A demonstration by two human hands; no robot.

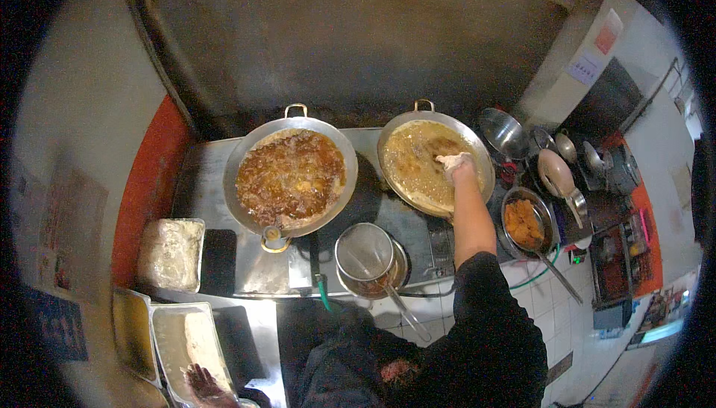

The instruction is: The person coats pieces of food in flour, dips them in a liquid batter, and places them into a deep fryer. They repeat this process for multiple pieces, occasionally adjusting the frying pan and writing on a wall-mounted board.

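Observation:
My right hand [460, 166] reaches over the right wok [485, 145], which holds bubbling, yellowish oil; its fingers are closed on a pale, floured piece of food [449, 159]. In the left wok [230, 176], brown pieces fry in foaming oil. At the lower left, my left hand [206, 384] is over the near end of a metal tray [156, 346] with pale flour along one side. Its fingers are spread, and nothing shows in them. A round mesh strainer [364, 251] rests over a pot between the woks, near the front edge of the stove.
A container of white, floury contents [173, 254] stands left of the woks. To the right, a long-handled strainer [551, 215] holds orange-brown fried pieces [523, 223]; metal bowls and ladles crowd behind it. A green hose [323, 293] hangs at the stove's front edge.

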